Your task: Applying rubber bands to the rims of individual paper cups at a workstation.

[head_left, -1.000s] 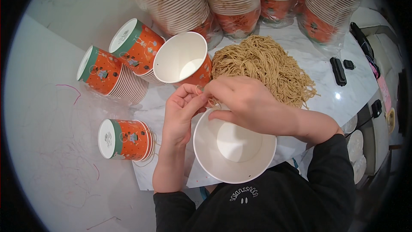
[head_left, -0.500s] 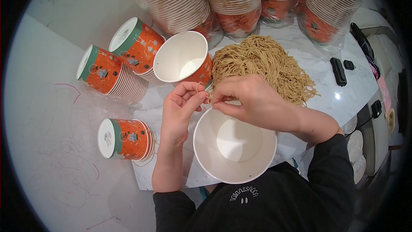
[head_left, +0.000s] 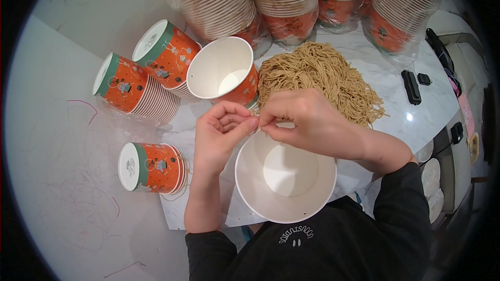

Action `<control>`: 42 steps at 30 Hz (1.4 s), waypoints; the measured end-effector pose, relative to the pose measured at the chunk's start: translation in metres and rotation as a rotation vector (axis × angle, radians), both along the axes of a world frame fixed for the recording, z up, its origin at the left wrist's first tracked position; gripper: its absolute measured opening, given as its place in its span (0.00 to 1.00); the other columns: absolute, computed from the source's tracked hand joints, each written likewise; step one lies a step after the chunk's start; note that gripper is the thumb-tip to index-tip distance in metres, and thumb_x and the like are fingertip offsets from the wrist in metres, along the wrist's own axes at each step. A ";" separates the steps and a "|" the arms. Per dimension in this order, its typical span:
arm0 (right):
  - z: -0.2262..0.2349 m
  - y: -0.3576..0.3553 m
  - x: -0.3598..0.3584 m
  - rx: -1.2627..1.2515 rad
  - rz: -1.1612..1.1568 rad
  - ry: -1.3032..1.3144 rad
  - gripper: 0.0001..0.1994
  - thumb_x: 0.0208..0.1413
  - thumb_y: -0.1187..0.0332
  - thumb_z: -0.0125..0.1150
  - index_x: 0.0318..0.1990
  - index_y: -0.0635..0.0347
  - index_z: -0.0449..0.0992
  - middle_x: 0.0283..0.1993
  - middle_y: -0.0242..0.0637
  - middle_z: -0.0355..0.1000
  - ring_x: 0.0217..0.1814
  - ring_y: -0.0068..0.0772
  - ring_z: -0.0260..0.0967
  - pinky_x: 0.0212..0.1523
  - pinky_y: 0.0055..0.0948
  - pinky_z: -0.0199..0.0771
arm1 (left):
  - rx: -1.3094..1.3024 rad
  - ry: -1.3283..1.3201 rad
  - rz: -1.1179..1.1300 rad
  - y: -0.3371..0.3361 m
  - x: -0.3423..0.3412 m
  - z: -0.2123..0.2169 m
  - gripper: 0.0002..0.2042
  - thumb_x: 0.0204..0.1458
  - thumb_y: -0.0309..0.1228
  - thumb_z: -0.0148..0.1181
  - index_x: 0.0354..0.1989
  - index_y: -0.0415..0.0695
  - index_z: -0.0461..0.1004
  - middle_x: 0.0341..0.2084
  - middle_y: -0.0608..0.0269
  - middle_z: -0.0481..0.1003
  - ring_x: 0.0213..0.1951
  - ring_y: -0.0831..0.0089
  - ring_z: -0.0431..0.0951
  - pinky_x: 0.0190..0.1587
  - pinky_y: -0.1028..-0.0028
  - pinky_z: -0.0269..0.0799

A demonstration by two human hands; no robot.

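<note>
White bucket [head_left: 289, 177], left fingers [head_left: 244, 126] pinched, right fingers [head_left: 276, 112] pinched alongside, at its rim [head_left: 244, 145]

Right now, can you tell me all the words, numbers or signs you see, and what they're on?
Black shirt: pale curved lettering with two short strokes; I won't copy it out.
Lower-left orange cup stack: grey print on its white base, too small and blurred to read.
Upper orange cup stack: print on its base, also too small to read.
White surface at left: thin scribbles, no words I can make out.
</note>
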State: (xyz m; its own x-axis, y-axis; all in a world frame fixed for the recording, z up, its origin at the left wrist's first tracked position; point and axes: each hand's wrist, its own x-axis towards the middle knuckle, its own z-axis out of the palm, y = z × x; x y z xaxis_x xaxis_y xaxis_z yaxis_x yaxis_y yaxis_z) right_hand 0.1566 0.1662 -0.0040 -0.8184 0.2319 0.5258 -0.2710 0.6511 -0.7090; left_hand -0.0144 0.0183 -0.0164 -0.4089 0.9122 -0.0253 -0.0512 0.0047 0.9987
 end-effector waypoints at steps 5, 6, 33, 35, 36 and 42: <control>0.004 0.001 0.001 -0.025 0.001 -0.070 0.05 0.52 0.74 0.66 0.32 0.66 0.77 0.33 0.46 0.77 0.36 0.49 0.77 0.37 0.42 0.76 | 0.075 0.055 0.032 0.002 0.007 0.002 0.11 0.57 0.20 0.67 0.47 0.36 0.74 0.39 0.62 0.81 0.41 0.82 0.80 0.43 0.83 0.76; 0.005 0.001 0.000 -0.025 0.003 -0.069 0.05 0.52 0.74 0.66 0.32 0.66 0.77 0.33 0.46 0.77 0.36 0.49 0.77 0.37 0.42 0.76 | 0.075 0.056 0.034 0.001 0.007 0.002 0.11 0.57 0.20 0.67 0.47 0.36 0.74 0.39 0.62 0.81 0.41 0.82 0.80 0.43 0.83 0.76; 0.003 0.004 -0.001 0.037 0.020 -0.037 0.06 0.55 0.72 0.66 0.36 0.65 0.77 0.33 0.46 0.77 0.37 0.51 0.77 0.38 0.43 0.76 | 0.015 0.730 0.094 -0.002 0.017 0.005 0.04 0.52 0.23 0.66 0.36 0.40 0.81 0.31 0.63 0.80 0.35 0.73 0.77 0.35 0.74 0.66; 0.003 0.002 -0.002 0.075 -0.019 0.033 0.06 0.55 0.72 0.66 0.37 0.65 0.78 0.33 0.45 0.77 0.37 0.51 0.77 0.38 0.43 0.75 | 0.133 0.732 0.167 0.002 0.017 -0.001 0.03 0.53 0.22 0.66 0.35 0.39 0.79 0.32 0.65 0.81 0.33 0.77 0.76 0.34 0.76 0.67; 0.004 0.002 -0.002 0.075 -0.016 0.035 0.06 0.55 0.72 0.66 0.37 0.65 0.78 0.33 0.45 0.77 0.37 0.51 0.77 0.38 0.43 0.75 | 0.132 0.734 0.169 0.002 0.017 -0.003 0.03 0.53 0.22 0.66 0.35 0.39 0.79 0.32 0.65 0.81 0.33 0.77 0.76 0.34 0.76 0.67; 0.007 0.004 -0.002 -0.116 0.013 -0.092 0.05 0.57 0.72 0.65 0.38 0.64 0.78 0.33 0.45 0.78 0.38 0.49 0.78 0.39 0.42 0.76 | 0.150 0.247 0.197 0.007 0.021 -0.010 0.05 0.58 0.21 0.65 0.41 0.35 0.79 0.35 0.67 0.81 0.35 0.84 0.78 0.41 0.82 0.73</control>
